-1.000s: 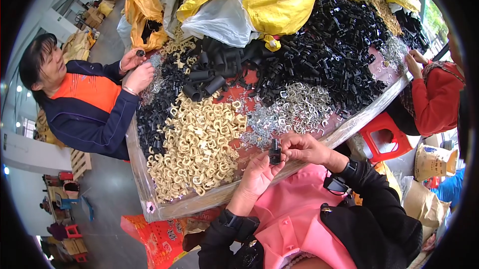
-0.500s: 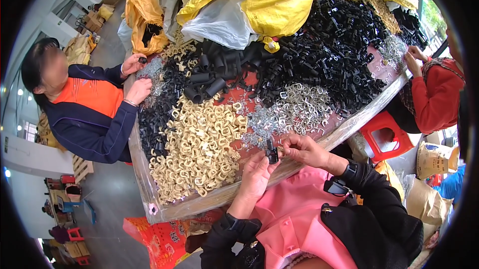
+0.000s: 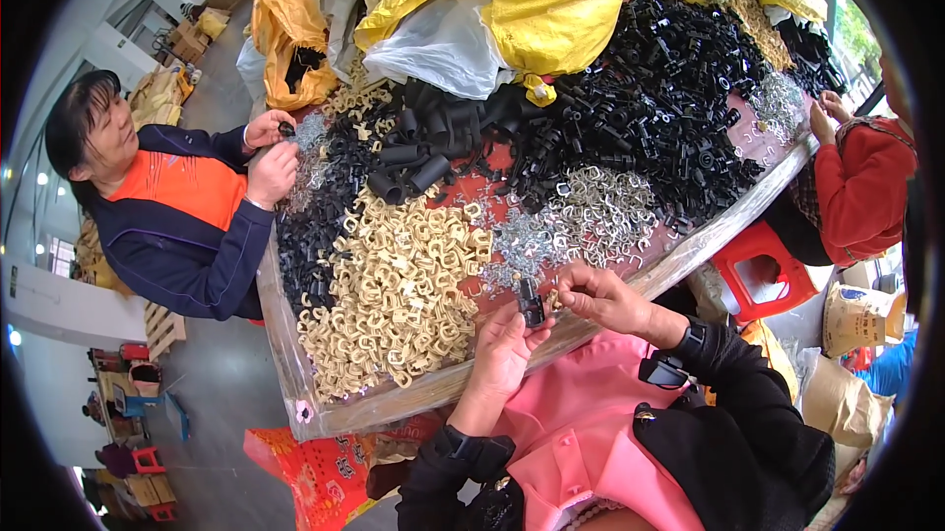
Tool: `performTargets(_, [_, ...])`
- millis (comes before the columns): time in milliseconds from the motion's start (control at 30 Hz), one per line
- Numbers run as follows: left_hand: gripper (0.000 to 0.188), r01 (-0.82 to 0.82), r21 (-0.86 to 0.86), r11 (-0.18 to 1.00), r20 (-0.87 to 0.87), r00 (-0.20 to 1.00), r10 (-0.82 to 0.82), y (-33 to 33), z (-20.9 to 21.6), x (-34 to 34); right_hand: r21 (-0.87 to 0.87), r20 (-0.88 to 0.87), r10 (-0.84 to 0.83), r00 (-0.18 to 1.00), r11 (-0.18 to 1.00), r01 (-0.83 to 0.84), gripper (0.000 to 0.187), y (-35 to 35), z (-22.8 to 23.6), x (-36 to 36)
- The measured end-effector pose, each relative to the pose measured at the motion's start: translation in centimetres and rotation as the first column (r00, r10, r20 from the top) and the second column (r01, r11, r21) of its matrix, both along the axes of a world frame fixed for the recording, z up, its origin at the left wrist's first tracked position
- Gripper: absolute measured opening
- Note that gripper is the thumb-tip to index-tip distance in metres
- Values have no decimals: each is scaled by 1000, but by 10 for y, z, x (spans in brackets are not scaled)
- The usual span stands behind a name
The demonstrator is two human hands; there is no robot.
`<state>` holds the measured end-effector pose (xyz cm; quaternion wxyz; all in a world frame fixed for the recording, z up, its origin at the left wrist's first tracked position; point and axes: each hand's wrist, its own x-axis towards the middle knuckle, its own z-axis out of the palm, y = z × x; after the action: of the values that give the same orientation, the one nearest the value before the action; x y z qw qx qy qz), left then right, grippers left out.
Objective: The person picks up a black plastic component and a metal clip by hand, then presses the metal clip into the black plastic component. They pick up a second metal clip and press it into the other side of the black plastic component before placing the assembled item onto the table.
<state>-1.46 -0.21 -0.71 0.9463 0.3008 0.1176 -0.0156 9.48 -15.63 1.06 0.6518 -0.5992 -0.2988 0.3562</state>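
Note:
My left hand (image 3: 500,352) pinches a small black plastic fitting (image 3: 532,303) between thumb and fingers, above the wooden front edge of the table. Just to its right, my right hand (image 3: 612,305) has its thumb and forefinger pressed together; a tiny brass-coloured bit seems to show at the tips, too small to name. Beyond my hands lie a heap of small silvery screws or pins (image 3: 522,239) and a pile of U-shaped metal clips (image 3: 602,216). Left of them is a large heap of beige plastic clips (image 3: 394,295).
Black plastic parts (image 3: 660,88) and thicker black tubes (image 3: 428,173) cover the table's far side, below yellow sacks (image 3: 551,0). A person in an orange top (image 3: 187,191) works at the left, another in a red sleeve (image 3: 861,196) at the right, beside a red stool (image 3: 763,270).
In my left hand the black fitting has turned, showing more of its length, slightly apart from my right fingertips. The person at the left has lifted their head and brought their hands closer together.

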Motion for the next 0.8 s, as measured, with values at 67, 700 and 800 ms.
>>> performTargets(67, [25, 6, -17, 1000, 8, 1000, -6, -1, 0, -1, -2, -3, 11, 1000, 1000, -11, 15, 0, 3, -1])
performTargets(700, [25, 97, -22, 995, -78, 992, -98, -6, 9, 1, -60, 846, -11, 533, 991, 116, 12, 2, 24, -13])
performTargets(800, [26, 95, -2, 995, -78, 992, -95, -6, 9, 0, -88, 885, 29, 465, 991, 105, 14, 2, 22, -13])
